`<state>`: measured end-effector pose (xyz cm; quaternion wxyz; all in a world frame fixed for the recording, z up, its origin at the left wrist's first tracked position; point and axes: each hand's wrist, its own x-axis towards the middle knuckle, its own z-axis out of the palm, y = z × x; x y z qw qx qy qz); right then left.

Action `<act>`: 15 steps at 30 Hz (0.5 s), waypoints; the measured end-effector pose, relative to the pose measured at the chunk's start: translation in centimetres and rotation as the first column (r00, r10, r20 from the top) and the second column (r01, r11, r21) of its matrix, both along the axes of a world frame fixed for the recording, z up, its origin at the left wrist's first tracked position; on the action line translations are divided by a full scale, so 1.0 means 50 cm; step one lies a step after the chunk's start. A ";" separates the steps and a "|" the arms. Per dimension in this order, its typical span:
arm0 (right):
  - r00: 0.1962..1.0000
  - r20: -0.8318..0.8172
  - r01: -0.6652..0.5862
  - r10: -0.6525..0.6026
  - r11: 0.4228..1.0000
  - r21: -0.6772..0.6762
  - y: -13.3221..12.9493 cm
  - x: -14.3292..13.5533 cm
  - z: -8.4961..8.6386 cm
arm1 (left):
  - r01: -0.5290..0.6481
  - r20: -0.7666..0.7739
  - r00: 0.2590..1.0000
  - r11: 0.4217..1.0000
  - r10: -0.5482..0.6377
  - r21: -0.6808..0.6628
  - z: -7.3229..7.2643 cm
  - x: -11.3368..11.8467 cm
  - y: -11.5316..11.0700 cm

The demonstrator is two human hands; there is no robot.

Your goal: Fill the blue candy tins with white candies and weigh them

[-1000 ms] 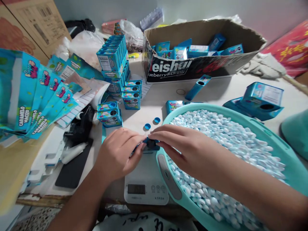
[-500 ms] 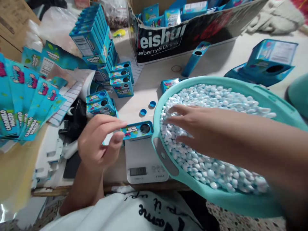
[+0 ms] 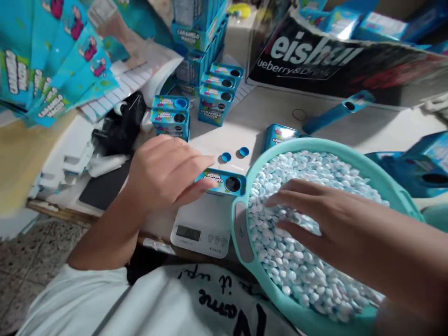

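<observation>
My left hand [image 3: 171,172] is over the left end of a blue candy box [image 3: 223,181], thumb and index finger apart on either side of it. Whether they touch the box is unclear. The box has a round dark opening on its top and stands on a white kitchen scale [image 3: 206,224] with a small display. My right hand [image 3: 315,210] reaches down to the white and pale-blue candies [image 3: 280,261] filling a turquoise tub [image 3: 241,233]. Its fingers are spread, with the tips at the candies' surface. Behind the weighed box lie two blue caps [image 3: 226,157].
Several blue boxes [image 3: 215,100] stand behind, near a tall stack [image 3: 199,42]. Flat printed cartons [image 3: 52,60] fan out at the left. A black carton [image 3: 315,56] holds more boxes at the back. A slim blue box [image 3: 336,114] lies behind the tub.
The camera view has shifted and tilted. My left hand has moved further over the box's end. My right hand stays at the candies, its fingers now nearer the tub's middle.
</observation>
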<state>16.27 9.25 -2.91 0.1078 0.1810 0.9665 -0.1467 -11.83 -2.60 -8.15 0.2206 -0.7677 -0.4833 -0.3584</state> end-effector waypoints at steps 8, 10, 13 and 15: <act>0.997 -0.036 -0.074 0.073 0.997 -0.015 0.009 -0.011 -0.006 | -0.008 -0.016 1.000 0.883 0.001 -0.470 0.021 0.016 -0.020; 0.994 -0.085 -0.068 0.068 0.998 0.003 0.009 -0.011 -0.007 | -0.008 0.018 1.000 0.813 0.022 -0.583 0.023 0.021 -0.023; 0.995 -0.091 -0.034 0.040 0.997 0.067 0.001 -0.014 -0.003 | 0.007 0.089 0.994 0.789 0.060 -0.614 0.015 0.026 -0.021; 0.995 -0.102 0.008 0.008 0.988 0.153 -0.012 -0.021 0.004 | 0.028 0.164 0.984 0.855 0.067 -0.518 0.006 0.028 -0.017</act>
